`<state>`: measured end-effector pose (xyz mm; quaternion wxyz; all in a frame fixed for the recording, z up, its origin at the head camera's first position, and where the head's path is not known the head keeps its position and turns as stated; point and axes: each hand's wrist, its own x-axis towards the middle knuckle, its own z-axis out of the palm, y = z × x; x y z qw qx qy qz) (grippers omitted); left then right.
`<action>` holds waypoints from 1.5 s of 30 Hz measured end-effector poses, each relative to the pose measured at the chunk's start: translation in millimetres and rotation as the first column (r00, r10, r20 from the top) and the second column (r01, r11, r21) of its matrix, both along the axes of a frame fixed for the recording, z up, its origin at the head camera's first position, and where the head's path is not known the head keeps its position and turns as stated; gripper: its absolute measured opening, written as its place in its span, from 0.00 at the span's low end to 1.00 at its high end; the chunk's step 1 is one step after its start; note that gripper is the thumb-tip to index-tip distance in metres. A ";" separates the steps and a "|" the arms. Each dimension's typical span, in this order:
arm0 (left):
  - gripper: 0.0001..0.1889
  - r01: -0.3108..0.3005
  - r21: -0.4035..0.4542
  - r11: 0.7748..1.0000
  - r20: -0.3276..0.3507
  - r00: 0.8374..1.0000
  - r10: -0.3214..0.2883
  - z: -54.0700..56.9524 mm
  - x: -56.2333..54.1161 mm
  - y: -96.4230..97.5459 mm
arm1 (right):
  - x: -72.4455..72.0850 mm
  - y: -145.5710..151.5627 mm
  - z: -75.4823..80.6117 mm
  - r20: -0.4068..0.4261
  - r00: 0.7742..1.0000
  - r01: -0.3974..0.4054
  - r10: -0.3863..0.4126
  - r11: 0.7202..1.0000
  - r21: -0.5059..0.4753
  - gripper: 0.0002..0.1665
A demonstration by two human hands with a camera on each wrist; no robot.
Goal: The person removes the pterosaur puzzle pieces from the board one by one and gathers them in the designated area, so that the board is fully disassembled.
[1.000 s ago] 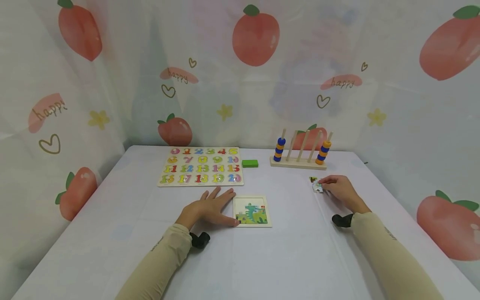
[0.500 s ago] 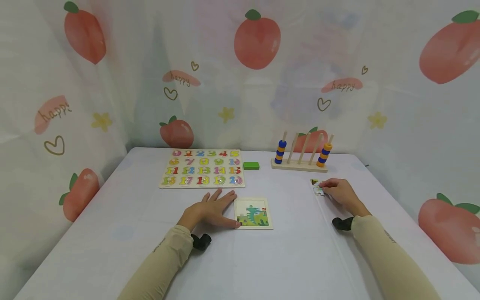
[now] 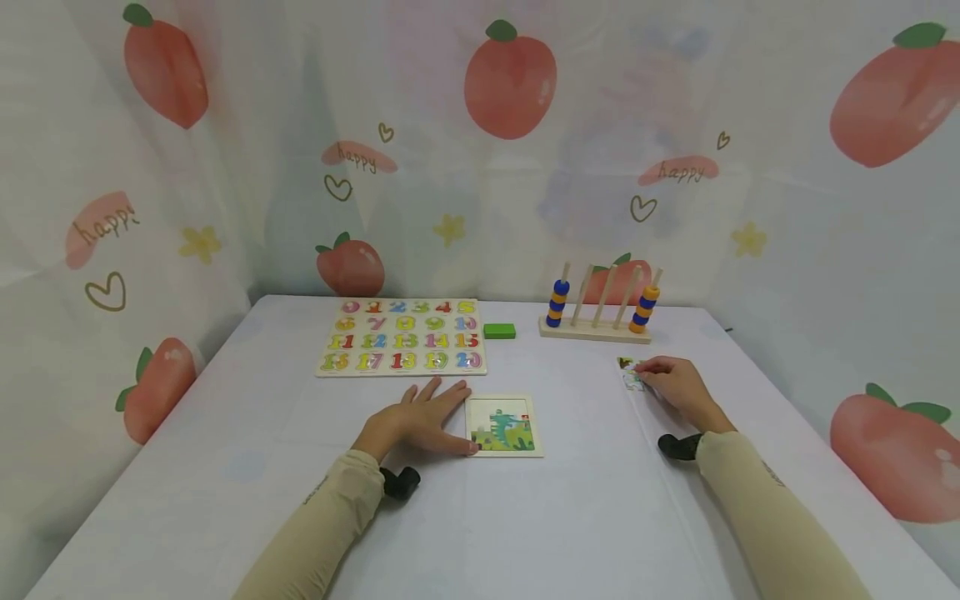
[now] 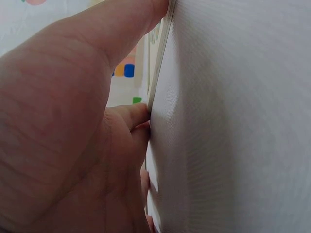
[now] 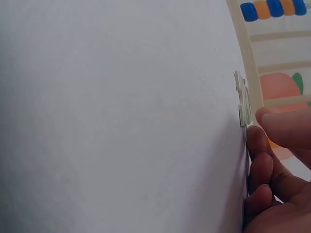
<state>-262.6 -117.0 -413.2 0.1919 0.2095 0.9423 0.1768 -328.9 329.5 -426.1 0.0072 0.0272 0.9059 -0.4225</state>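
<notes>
My left hand (image 3: 422, 422) lies on the table with its fingers spread, the thumb on the lower left corner of a square picture puzzle tray (image 3: 503, 453). The tray holds a green and teal dinosaur picture, its upper left part pale. In the left wrist view the thumb and a fingertip (image 4: 141, 110) sit along the edge of the tray (image 4: 160, 56). Farther right, my right hand (image 3: 686, 390) pinches at a small pale puzzle piece (image 3: 632, 381) beside a darker-printed piece (image 3: 626, 363). In the right wrist view these thin pieces (image 5: 243, 104) lie at the tips of the thumb and curled index finger.
A number puzzle board (image 3: 405, 329) lies at the back left, with a green block (image 3: 499, 332) beside it. At the back right stands a wooden bead rack (image 3: 596, 331) with blue and orange beads on its outer pegs. A printed cloth hangs behind.
The pale piece under my right fingers has shifted slightly and now lies flatter and better lined up with the darker-printed piece. My left hand and the tray stay in place.
</notes>
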 end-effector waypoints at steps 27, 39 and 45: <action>0.54 -0.004 0.015 1.000 -0.007 1.000 0.004 -0.9 0.9 0.1 | 9.4 -51.6 22.4 0.002 0.996 -0.084 0.084 0.995 -0.051 0.26; 0.54 -0.005 0.025 1.000 -0.001 1.000 0.005 -0.1 0.6 -0.8 | 16.2 -88.4 22.5 -0.045 0.984 -0.174 0.172 0.984 -0.042 0.24; 0.53 -0.008 0.018 1.000 -0.004 1.000 0.008 1.3 1.5 -0.3 | 25.0 -109.7 24.7 -0.071 0.977 -0.205 0.203 0.979 -0.020 0.23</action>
